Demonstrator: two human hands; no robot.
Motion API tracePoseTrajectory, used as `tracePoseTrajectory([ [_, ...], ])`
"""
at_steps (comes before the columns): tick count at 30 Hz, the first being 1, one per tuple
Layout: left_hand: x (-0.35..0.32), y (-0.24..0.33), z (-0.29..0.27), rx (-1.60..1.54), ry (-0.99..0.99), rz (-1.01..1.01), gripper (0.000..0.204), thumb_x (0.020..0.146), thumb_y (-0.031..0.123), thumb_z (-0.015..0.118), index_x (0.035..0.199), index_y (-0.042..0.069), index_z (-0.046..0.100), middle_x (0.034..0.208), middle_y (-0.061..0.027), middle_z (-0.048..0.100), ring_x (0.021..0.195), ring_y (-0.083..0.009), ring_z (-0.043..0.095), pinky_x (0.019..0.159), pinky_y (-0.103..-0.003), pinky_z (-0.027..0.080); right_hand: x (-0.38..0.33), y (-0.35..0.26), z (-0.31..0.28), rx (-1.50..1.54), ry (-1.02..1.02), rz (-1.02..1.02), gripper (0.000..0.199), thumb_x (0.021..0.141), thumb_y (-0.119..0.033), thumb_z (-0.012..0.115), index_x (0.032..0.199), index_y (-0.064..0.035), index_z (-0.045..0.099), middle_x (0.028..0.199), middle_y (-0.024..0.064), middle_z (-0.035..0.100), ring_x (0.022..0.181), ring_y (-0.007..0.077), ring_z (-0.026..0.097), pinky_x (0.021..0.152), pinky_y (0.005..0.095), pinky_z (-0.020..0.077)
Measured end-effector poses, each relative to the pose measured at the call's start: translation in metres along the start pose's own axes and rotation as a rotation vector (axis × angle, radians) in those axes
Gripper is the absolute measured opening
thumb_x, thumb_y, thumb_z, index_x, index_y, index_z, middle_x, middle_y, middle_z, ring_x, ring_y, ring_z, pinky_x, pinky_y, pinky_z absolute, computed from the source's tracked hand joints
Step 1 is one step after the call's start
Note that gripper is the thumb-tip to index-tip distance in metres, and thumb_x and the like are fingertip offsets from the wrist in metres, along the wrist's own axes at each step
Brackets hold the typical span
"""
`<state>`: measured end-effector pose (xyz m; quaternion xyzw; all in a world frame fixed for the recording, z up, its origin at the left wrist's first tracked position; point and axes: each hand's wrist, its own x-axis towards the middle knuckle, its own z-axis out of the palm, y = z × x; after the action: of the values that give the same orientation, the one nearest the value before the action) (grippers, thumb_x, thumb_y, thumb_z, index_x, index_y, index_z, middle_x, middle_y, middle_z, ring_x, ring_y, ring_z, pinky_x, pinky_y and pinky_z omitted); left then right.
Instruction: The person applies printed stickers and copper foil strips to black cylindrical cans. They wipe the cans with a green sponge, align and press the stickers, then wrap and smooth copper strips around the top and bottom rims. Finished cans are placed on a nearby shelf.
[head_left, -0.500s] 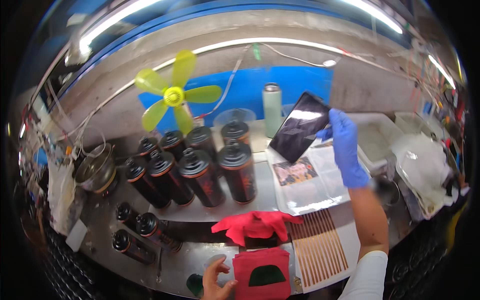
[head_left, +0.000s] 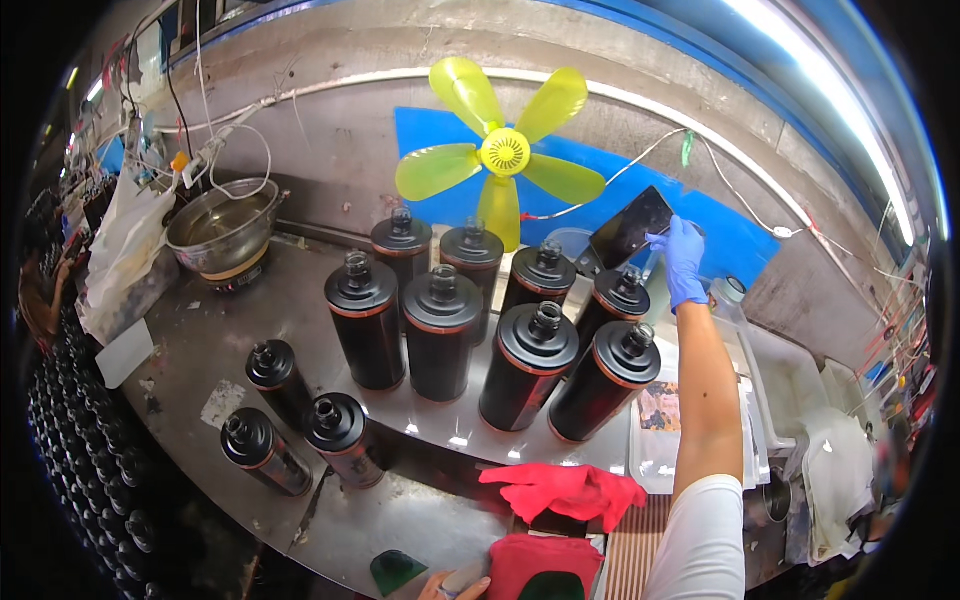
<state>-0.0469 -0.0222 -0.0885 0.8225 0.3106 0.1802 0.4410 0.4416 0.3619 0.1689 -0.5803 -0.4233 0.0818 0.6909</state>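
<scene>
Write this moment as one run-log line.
right hand: gloved, holds dark flat panel raised | left hand: on red cloth | black bottles: upright

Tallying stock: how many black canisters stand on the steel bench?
11 black canisters: eight clustered below the yellow fan, three at the front left near. Others may be hidden.

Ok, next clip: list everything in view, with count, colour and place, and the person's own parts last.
Canisters: eleven, black with orange bands, standing on the steel table.
Fan: one, yellow-green, at the back wall.
Metal bowl: one, silver, back left.
Red cloth: one, near table edge.
Red pad: one, bottom edge.
White trays: right side, count unclear.
Dark flat panel: one, held up at right.
Right hand: blue glove, grip on the panel.
Left hand: bare, bottom edge, beside the red pad.
</scene>
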Motion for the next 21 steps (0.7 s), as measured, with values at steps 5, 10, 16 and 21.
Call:
tracePoseTrajectory([
  [5,0.012,0.01,-0.019,-0.116,-0.042,-0.03,0.051,0.087,0.029,0.051,0.135,0.016,0.039,0.136,-0.0143,0.039,0.127,-0.0333,0.031,0.104,-0.055,0.011,0.012,0.042,0.002,-0.084,-0.069,0.04,0.031,0.094,-0.021,0.049,0.101,0.0091,0.052,0.073,0.01,0.057,0.061,0.0252,0.067,0.043,0.0267,0.051],
  [10,0.021,0.012,-0.025,-0.023,0.099,0.088,0.057,0.08,0.033,0.061,0.129,0.01,0.043,0.129,-0.0162,0.044,0.117,-0.0335,0.039,0.097,-0.051,0.023,-0.006,0.037,0.02,0.071,-0.118,0.161,0.029,0.094,-0.021,0.046,0.098,0.006,0.055,0.075,0.0088,0.058,0.062,0.0226,0.066,0.044,0.0251,0.0485],
  [16,0.025,0.018,-0.029,0.17,0.329,0.293,0.066,0.072,0.038,0.073,0.122,0.004,0.048,0.119,-0.0186,0.049,0.104,-0.0338,0.049,0.089,-0.047,0.037,-0.006,0.04,-0.001,0.116,-0.139,0.321,0.029,0.09,-0.022,0.051,0.093,0.0047,0.059,0.08,0.0117,0.063,0.064,0.0207,0.066,0.048,0.0266,0.0477],
  [21,0.032,0.014,-0.03,0.169,0.361,0.268,0.076,0.062,0.042,0.081,0.119,0.003,0.05,0.115,-0.0211,0.051,0.097,-0.0387,0.051,0.084,-0.049,0.041,-0.041,-0.02,-0.066,0.02,-0.158,0.238,0.026,0.088,-0.023,0.055,0.096,0.0014,0.062,0.083,0.0102,0.066,0.066,0.0148,0.062,0.06,0.025,0.0483],
])
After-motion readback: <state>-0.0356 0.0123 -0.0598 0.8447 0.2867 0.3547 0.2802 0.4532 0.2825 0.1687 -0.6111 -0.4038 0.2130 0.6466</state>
